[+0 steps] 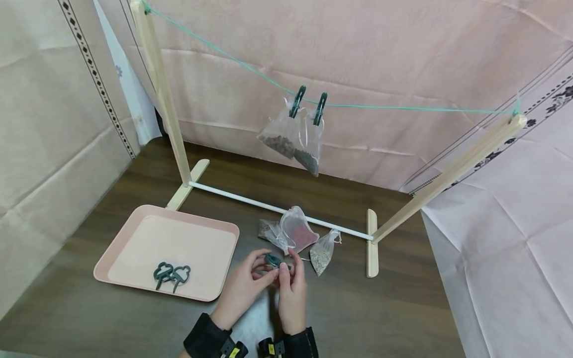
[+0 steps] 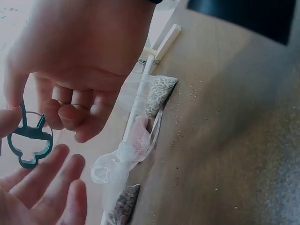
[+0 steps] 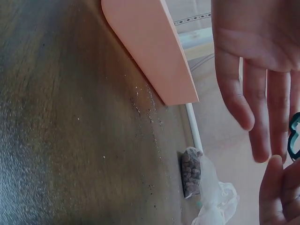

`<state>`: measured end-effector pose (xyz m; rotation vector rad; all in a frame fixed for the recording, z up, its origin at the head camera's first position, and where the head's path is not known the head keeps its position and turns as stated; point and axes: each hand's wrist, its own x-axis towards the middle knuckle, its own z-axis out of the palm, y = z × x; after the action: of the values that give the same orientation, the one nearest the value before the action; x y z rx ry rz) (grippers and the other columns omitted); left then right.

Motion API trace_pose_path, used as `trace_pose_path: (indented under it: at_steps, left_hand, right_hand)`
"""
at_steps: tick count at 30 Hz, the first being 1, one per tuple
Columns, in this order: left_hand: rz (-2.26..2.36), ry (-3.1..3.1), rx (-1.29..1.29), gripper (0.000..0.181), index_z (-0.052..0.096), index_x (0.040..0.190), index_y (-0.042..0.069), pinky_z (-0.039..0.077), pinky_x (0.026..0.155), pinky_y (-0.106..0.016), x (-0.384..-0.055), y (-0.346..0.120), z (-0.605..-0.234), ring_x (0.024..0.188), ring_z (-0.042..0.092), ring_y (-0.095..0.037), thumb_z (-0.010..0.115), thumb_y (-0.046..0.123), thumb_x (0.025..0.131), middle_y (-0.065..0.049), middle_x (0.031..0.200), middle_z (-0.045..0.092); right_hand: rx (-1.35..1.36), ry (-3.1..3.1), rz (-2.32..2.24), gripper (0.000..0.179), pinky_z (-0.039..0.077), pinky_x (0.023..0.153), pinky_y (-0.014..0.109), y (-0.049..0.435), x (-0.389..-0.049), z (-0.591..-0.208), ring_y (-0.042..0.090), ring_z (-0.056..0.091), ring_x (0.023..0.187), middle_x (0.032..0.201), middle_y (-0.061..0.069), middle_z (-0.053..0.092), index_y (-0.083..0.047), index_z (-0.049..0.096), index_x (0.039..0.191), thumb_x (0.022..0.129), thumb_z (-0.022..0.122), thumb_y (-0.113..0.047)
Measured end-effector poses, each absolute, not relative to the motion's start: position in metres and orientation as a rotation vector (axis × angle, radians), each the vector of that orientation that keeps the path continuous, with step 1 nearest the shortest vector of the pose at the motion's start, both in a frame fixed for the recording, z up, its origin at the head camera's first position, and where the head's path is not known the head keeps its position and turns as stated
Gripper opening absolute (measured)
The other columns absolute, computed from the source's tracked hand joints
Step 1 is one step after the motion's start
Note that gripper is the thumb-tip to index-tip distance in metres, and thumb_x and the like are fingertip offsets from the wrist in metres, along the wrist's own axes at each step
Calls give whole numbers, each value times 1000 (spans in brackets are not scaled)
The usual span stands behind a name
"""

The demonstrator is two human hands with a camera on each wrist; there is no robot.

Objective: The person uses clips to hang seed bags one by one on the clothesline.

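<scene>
In the head view my left hand and right hand meet low over the table, with a dark green clothespin between them. Its rounded, cloud-shaped outline shows in the left wrist view, where the clothespin has its prongs toward the right hand. The left hand's thumb and fingers hold the rounded end, and the right fingertips pinch near the prongs. Just beyond the hands lie three sheer drawstring pouches: one with brown pellets, a pinkish one and one with pale grains.
A pink tray at left holds two more green clothespins. Two wooden posts carry a green line, where two clothespins hang filled pouches. A white bar joins the posts' feet. Crumbs dot the table.
</scene>
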<state>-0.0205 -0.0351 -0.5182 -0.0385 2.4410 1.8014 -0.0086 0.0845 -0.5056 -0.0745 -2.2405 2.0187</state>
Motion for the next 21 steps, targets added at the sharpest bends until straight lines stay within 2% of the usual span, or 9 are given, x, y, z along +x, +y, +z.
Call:
trace_pose_path:
  at_steps: [6,13,16,21]
  left_hand:
    - [1806,2470,19,51,49,120,28,48,68,-28,-19,-34,-522,79,60,-6,58,54,77,5,102,63]
    - [1833,2534,78,33,57,110,32,47,70,-25,-19,-32,-524,81,59,-3,57,49,81,15,91,63]
    - [1818,2602,126,25,60,103,35,47,68,-23,-18,-32,-523,80,58,0,58,47,81,19,86,62]
    - [1773,2675,218,23,63,99,35,47,63,-22,-16,-32,-524,78,57,2,58,47,81,22,85,60]
  right_hand:
    - [-143,-2187,2075,37,43,53,32,91,-13,-520,29,47,56,68,14,48,-13,41,128,94,44,-26]
    - [-187,-2014,2281,39,40,47,30,98,-17,-528,14,38,48,57,2,38,-10,39,130,95,43,-28]
    - [-264,-1949,2377,39,41,48,31,100,-17,-524,13,36,48,58,2,35,-15,37,131,95,42,-29]
    - [-368,-1914,2413,38,40,49,28,101,-15,-512,13,35,48,65,3,38,-16,36,131,95,41,-29]
